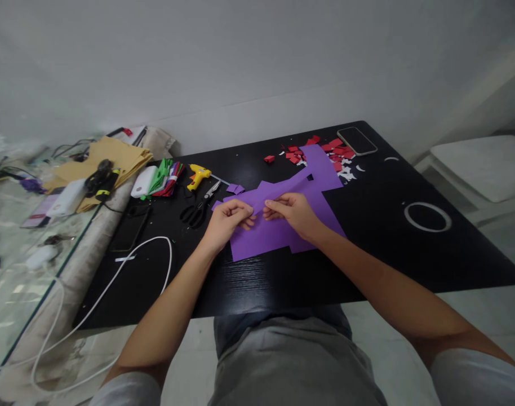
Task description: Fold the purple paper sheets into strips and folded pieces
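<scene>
The person's grey shirt (295, 366) is nearest, against the front edge of the black table (249, 290). To the left, a white cable (156, 237) loops over the table. Beyond the bare front part, both hands meet above the purple sheets (261, 245), fingertips close together but apart. The left hand (232, 219) is closed in a pinch, thumb against curled fingers, on the near end of a purple strip (285, 190). The right hand (290, 211) pinches the same strip just beside it, its thumb also pressed to the fingers. The strip lies slantwise above the sheets, running away to the right.

Well to the right lies a white ring (430, 230); to the left, a dark phone (131, 228). Farther back, the scissors (200, 207) lie part open near the left hand, with a yellow glue gun (198, 176) behind them. At the far right, red scraps (336, 149) and white scraps (346, 171) lie near another phone (356, 141). A pale wall (257, 67) rises behind the table.
</scene>
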A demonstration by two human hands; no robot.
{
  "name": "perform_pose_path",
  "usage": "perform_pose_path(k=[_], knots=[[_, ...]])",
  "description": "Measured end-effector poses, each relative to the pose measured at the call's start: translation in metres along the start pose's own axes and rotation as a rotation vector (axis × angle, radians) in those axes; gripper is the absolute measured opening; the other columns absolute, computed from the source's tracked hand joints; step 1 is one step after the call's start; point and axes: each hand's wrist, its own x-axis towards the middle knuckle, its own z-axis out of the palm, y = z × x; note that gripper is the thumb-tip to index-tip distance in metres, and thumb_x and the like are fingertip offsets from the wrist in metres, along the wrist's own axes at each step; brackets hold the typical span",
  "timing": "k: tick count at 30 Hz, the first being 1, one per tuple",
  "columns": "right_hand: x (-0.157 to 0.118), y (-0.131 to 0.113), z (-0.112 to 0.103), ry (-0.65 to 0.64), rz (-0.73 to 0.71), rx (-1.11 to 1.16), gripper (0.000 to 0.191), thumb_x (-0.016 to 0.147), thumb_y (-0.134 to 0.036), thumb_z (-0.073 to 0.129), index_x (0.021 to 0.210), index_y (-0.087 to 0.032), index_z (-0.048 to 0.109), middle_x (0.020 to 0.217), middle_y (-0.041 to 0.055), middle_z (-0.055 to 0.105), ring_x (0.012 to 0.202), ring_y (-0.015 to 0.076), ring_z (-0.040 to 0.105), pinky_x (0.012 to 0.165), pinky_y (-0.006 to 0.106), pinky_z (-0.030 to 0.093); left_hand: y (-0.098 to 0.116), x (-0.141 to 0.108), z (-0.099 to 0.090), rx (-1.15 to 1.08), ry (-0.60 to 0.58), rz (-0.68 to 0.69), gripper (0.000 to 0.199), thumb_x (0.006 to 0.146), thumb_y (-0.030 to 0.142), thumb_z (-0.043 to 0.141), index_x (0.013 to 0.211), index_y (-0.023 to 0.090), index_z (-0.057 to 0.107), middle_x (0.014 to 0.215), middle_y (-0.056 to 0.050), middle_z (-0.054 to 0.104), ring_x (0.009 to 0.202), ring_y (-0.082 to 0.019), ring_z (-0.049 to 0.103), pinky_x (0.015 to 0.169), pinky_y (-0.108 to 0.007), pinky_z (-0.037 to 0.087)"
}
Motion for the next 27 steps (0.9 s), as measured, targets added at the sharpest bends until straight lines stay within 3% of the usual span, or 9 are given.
perform_pose_path(k=[21, 27], knots=[[-0.006, 0.008, 0.01, -0.074, 0.029, -0.012, 0.04, 0.065, -0.053, 0.094, 0.075, -0.017, 0.077, 0.074, 0.0059, 0.079, 0.067, 0.0185, 0.074, 0.076, 0.037, 0.066, -0.008, -0.001, 0.007, 0.043, -0.007, 0.1, 0.026, 0.08, 0.04, 0.082, 0.082, 0.016, 0.071, 0.065, -0.002, 0.071, 0.058, -0.015, 0.068, 0.057, -0.026, 0.058], [0.003, -0.002, -0.003, 0.024, -0.021, -0.011, 0.038, 0.065, -0.051, 0.094, 0.072, -0.019, 0.074, 0.076, 0.0056, 0.078, 0.066, 0.0187, 0.072, 0.075, 0.039, 0.066, -0.006, 0.0, 0.003, 0.054, 0.016, 0.104, 0.025, 0.079, 0.039, 0.081, 0.081, 0.017, 0.07, 0.066, -0.002, 0.07, 0.059, -0.015, 0.068, 0.057, -0.027, 0.057]])
